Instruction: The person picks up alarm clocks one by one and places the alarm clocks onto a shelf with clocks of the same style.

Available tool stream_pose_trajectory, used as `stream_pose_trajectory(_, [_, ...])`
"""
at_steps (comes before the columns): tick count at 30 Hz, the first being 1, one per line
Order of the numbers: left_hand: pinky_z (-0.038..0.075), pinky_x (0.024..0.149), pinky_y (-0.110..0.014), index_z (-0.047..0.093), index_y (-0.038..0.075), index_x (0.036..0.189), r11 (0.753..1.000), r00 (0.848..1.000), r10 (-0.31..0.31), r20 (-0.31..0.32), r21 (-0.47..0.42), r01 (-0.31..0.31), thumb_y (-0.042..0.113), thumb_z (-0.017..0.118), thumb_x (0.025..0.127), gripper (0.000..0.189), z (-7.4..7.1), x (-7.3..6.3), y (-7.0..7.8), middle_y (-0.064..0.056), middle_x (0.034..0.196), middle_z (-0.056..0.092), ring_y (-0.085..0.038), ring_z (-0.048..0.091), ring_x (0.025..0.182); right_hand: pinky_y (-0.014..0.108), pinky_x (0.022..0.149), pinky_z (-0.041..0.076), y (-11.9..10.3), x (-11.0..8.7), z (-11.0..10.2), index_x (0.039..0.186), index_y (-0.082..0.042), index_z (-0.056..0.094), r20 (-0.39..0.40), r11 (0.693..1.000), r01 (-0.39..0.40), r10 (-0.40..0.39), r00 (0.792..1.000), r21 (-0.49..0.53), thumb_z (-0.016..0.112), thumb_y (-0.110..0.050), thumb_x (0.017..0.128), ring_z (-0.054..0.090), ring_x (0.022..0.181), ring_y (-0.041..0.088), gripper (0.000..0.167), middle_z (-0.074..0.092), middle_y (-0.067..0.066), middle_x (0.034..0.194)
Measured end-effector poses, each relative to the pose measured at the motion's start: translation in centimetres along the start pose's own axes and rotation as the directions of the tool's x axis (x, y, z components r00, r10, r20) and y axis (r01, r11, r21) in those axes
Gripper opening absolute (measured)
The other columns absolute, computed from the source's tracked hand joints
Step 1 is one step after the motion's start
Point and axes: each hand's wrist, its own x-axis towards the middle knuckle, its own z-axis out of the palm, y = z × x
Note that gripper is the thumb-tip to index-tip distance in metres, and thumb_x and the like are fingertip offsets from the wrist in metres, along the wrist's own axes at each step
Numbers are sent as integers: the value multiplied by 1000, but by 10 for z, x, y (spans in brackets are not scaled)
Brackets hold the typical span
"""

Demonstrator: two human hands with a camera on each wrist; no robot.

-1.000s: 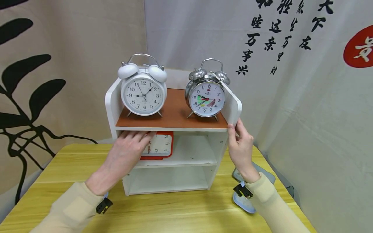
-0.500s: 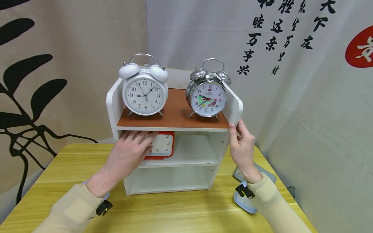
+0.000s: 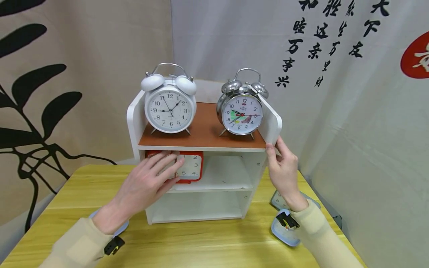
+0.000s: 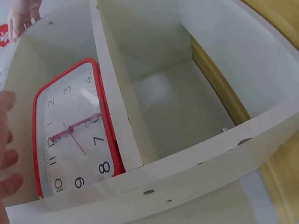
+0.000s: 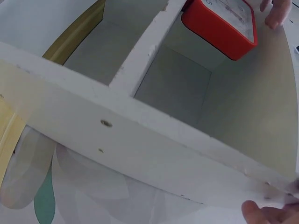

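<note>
The left hand (image 3: 145, 182) is hovering before the red-framed rectangular clock (image 3: 191, 167), fingers loosely extended and holding nothing. That clock is standing at the left of the white shelf unit's (image 3: 247, 178) middle compartment. The right hand (image 3: 285, 171) is gripping the unit's right side edge between thumb and curled fingers. Above, a white twin-bell alarm clock (image 3: 170, 111) and a silver twin-bell alarm clock (image 3: 242, 115) are standing side by side, apart.
</note>
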Motion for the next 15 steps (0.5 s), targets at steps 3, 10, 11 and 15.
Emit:
stream_pose_trajectory(3, [61, 89, -48, 71, 8, 133, 999, 998, 33, -56, -17, -34, 39, 41, 114, 47, -4, -1, 1, -15, 126, 77, -34, 72, 112, 3, 91, 51, 0, 1, -3, 151, -1, 55, 4, 1000, 8, -8, 1000, -18, 57, -6, 107, 66, 127, 37, 45, 66, 25, 143])
stream_pose_trajectory(10, [47, 121, -28, 76, 0, 117, 998, 954, 48, -295, -29, -59, 31, 57, 109, 37, -11, -3, 1, -22, 119, 77, -39, 69, 112, 26, 102, 57, -1, 1, -9, 155, -8, 52, 57, 998, -10, 14, 998, -69, 60, -8, 106, 61, 137, 31, 49, 63, 17, 150])
stream_pose_trajectory(11, [43, 125, -26, 76, -1, 116, 998, 943, 33, -332, -34, -47, 30, 59, 108, 36, -12, -3, 1, -23, 118, 77, -39, 68, 113, 32, 103, 57, 0, 0, -10, 156, -9, 51, 67, 997, -10, 15, 998, -77, 60, -9, 106, 60, 139, 30, 51, 62, 15, 151])
stream_pose_trajectory(15, [42, 125, -23, 75, -2, 113, 997, 891, -54, -450, -68, 27, 32, 63, 106, 36, -15, -2, -1, -21, 124, 75, -30, 66, 127, 48, 105, 57, 0, -3, -13, 159, -15, 48, 95, 995, -1, 10, 995, -98, 60, -10, 106, 57, 142, 31, 54, 57, 11, 158])
